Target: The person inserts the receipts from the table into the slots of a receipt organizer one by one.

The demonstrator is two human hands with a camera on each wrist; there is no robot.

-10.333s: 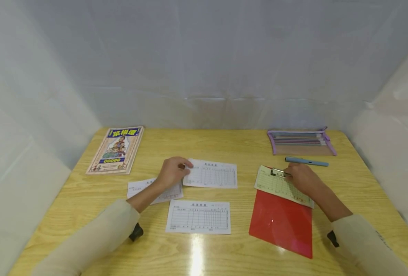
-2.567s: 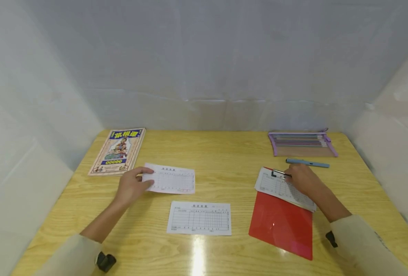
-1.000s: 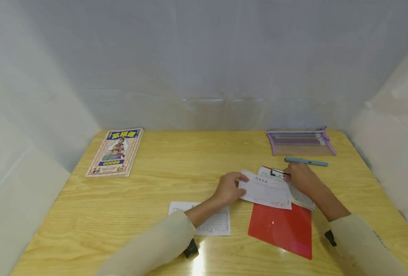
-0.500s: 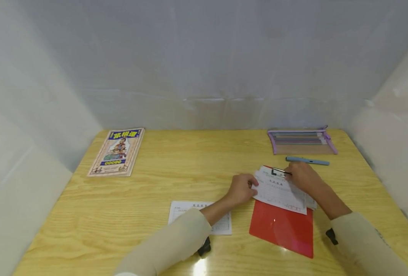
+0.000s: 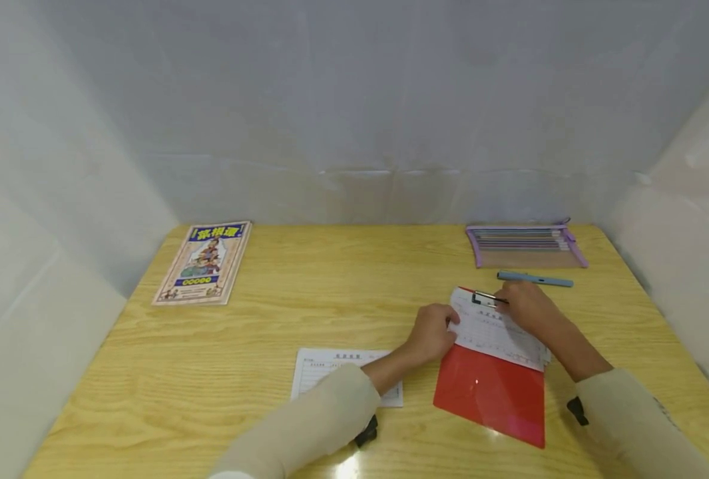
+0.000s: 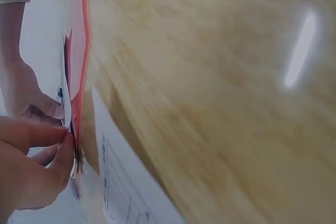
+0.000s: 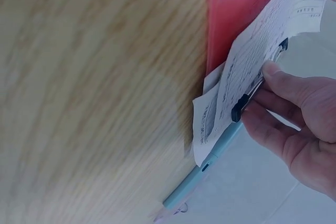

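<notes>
On a yellow wood-grain table [image 5: 330, 279], a red plastic clipboard [image 5: 492, 402] lay beneath a ragged stack of printed paper slips [image 7: 203, 121]; a person's left hand [image 5: 432, 332] pinched the white top slip [image 5: 492, 336] by its edge; the right hand [image 5: 529, 307] was clamped on the black-tipped metal clip [image 5: 489, 296]; an early release there could have caught the thin paper askew.

Illustrated book [image 5: 203, 263] at left — purple-trimmed pouch [image 5: 525, 247] behind blue pen [image 5: 536, 279].

The left hand [image 5: 432, 334] has brought a white slip [image 5: 490, 336] onto the red clipboard [image 5: 492, 396], close beside the right hand [image 5: 532, 309].
</notes>
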